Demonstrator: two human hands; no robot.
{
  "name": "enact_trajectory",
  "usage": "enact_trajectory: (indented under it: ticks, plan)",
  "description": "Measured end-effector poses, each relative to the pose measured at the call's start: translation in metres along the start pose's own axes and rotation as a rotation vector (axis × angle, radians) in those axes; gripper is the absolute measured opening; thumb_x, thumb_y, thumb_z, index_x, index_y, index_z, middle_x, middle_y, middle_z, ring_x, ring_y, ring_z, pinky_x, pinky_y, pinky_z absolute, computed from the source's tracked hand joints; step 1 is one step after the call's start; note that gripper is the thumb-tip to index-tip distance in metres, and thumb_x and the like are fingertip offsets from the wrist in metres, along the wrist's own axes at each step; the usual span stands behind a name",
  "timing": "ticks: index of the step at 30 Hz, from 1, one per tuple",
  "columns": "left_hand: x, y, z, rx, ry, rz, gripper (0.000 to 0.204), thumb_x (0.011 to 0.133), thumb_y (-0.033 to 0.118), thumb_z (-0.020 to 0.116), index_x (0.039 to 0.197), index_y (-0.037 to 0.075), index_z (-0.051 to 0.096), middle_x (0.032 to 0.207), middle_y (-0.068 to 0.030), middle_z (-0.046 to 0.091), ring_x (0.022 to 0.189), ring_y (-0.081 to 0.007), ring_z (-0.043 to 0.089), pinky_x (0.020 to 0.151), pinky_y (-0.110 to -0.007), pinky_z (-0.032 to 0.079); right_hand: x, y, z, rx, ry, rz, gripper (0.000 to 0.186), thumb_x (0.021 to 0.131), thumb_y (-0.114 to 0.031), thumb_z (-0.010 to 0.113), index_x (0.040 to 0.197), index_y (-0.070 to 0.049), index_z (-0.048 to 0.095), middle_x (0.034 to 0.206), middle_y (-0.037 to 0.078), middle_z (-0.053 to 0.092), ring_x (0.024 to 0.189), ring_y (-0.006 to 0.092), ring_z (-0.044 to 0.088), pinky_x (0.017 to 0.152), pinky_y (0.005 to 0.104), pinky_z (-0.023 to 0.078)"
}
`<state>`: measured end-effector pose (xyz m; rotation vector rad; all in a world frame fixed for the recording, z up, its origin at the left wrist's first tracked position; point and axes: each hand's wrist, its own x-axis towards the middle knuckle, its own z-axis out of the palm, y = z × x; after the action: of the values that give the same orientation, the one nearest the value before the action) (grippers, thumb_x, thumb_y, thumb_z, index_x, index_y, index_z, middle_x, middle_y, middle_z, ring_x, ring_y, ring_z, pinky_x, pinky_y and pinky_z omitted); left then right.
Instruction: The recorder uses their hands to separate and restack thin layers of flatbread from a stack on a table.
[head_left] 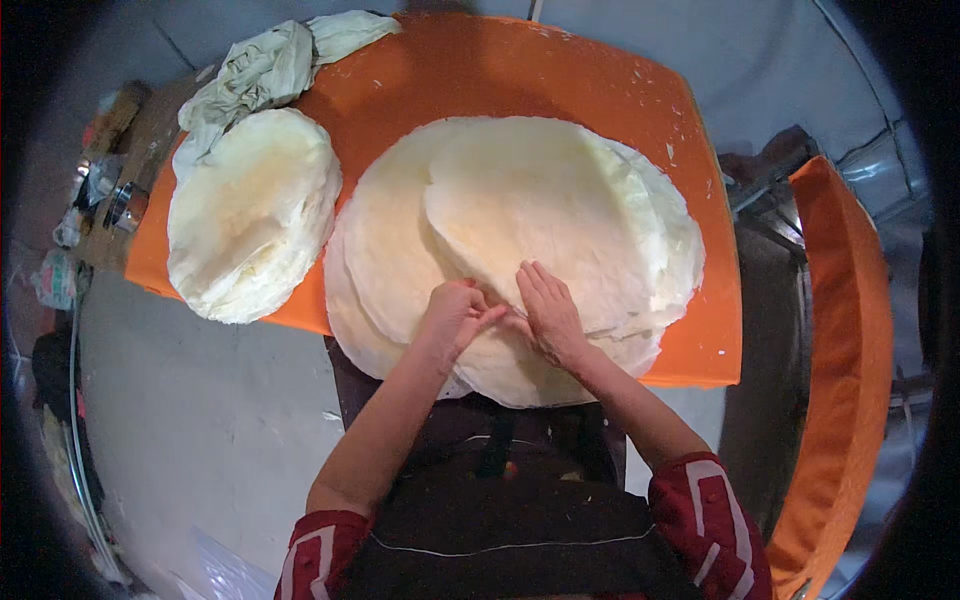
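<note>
Large, thin, round sheets like flatbread (385, 225) lie overlapping in a wide pile in front of me, cream white with faint tan patches. One upper sheet (540, 200) covers the right part of the pile, its left edge slanting down toward my hands. At that edge, low in the middle of the pile, my left hand (456, 317) is closed, fingers curled and thumb pointing right; it seems to pinch the sheet's rim, though the fingertips are partly hidden. My right hand (552, 314) lies flat on the upper sheet, fingers stretched out, its thumb reaching toward the left hand.
A second pile of round sheets (250, 205) sits at the left, beside a crumpled pale cloth (265, 65). Both rest on an orange-covered table (450, 60) with small white flakes. An orange padded piece (845, 350) stands at the right. A jar (127, 207) is at far left.
</note>
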<state>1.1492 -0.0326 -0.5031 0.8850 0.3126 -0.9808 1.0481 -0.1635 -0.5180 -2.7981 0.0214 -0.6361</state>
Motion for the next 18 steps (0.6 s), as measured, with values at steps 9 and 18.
enact_trajectory:
  ticks: [9, 18]
  plan:
    - [-0.002, -0.007, -0.013, 0.477, 0.152, 0.424, 0.024, 0.067, -0.005, 0.052, 0.091, -0.001, 0.047, 0.081, -0.0076, 0.050, 0.067, -0.0160, 0.052, 0.060, -0.024, 0.045, 0.085, 0.103, -0.080, 0.091, -0.089, 0.441, 0.022, 0.059, -0.009, 0.061, 0.080, -0.001, 0.061, 0.073, 0.018, 0.059, 0.066, 0.0278, 0.059, 0.062, 0.0360, 0.046]
    - [0.011, -0.011, 0.005, 0.497, 0.109, 0.501, 0.024, 0.066, -0.006, 0.052, 0.089, -0.009, 0.047, 0.079, -0.0127, 0.053, 0.074, -0.0226, 0.054, 0.067, -0.030, 0.046, 0.126, 0.066, -0.204, -0.494, 0.022, -0.002, 0.037, 0.061, 0.004, 0.045, 0.093, -0.003, 0.062, 0.098, 0.016, 0.059, 0.080, 0.0203, 0.060, 0.067, 0.0277, 0.046]
